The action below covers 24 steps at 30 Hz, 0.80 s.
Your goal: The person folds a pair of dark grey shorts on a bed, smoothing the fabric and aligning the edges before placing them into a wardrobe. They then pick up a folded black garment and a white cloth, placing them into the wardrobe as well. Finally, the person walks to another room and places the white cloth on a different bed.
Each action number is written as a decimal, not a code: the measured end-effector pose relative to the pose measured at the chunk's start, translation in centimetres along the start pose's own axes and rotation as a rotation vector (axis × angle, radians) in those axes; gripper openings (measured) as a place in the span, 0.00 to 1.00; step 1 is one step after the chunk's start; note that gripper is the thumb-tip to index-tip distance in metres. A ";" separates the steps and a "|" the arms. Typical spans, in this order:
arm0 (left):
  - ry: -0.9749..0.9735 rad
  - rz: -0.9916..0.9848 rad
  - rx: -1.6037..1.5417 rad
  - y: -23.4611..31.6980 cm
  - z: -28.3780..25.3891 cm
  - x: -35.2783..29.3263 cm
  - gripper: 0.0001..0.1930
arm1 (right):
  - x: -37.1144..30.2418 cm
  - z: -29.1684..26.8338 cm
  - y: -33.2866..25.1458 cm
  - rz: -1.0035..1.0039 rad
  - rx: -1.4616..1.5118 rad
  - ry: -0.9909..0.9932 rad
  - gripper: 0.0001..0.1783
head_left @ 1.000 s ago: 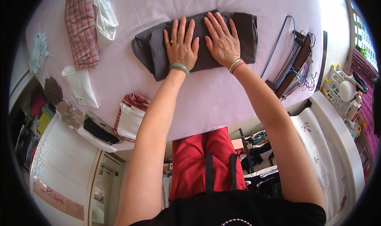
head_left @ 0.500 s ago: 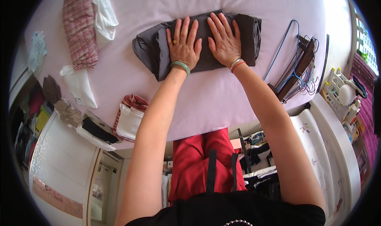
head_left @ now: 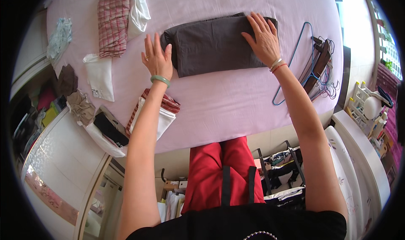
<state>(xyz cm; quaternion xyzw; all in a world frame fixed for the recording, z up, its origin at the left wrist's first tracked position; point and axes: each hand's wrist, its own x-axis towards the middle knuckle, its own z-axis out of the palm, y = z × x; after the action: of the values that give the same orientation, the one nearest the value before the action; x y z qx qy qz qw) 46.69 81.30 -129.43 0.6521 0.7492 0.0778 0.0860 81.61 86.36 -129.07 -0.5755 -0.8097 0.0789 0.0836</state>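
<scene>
A dark grey folded garment with a gathered elastic edge lies flat on the pink bed sheet. It looks like trousers or shorts; the folds hide which. My right hand rests on its right end, fingers stretched and thumb out. By the left end is my left hand, open with fingers spread, holding nothing. Whether it touches the cloth's rolled left edge, I cannot tell. Close to my left forearm lies a folded red-striped and white garment, partly hidden by the arm.
Several hangers, with a blue one on the outside, lie at the bed's right. To the left are a red plaid garment, white folded cloth and a pale crumpled bundle. Open drawers of clothes sit below the bed edge.
My hands have moved apart, the left toward the garment's left end and the right toward its right end. The garment's left side is now straighter, its loose corner no longer spread out.
</scene>
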 end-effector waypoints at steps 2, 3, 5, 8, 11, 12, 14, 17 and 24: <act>0.190 -0.191 -0.457 2.3 -1.6 -2.5 0.29 | 1.1 -1.9 -1.4 -0.103 0.052 0.006 0.35; 0.216 -0.371 -0.683 4.3 -2.0 -4.3 0.30 | 1.8 -2.0 -2.2 -0.155 0.083 0.030 0.38; 0.173 -0.753 -1.041 7.2 -1.6 -7.9 0.31 | 3.4 -1.3 -3.7 -0.194 0.053 -0.075 0.39; -0.315 -1.339 -1.536 9.7 -1.2 -13.2 0.32 | 4.9 0.2 -6.1 -0.181 0.002 -0.280 0.41; -0.452 -1.477 -1.860 11.9 -0.7 -14.8 0.39 | 4.3 0.9 -7.4 -0.179 -0.039 -0.317 0.43; -0.447 -1.442 -1.914 11.8 -0.1 -14.7 0.41 | 4.1 0.6 -8.2 -0.170 -0.040 -0.380 0.44; -0.474 -1.479 -1.937 9.2 2.0 -14.9 0.44 | 3.8 1.3 -10.6 -0.105 -0.021 -0.545 0.45; -0.500 -1.589 -1.872 -3.1 7.3 -16.5 0.39 | 3.5 9.2 -18.5 0.039 0.092 -0.741 0.48; -0.621 -1.003 -2.182 -49.5 18.1 -25.4 0.31 | -5.0 41.4 -49.4 0.437 0.676 -1.080 0.47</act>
<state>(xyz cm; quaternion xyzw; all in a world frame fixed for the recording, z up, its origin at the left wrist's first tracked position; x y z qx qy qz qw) 6.59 49.43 -157.66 -0.1279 0.4075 0.4612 0.7777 28.52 64.25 -158.51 -0.5483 -0.5335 0.6197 -0.1753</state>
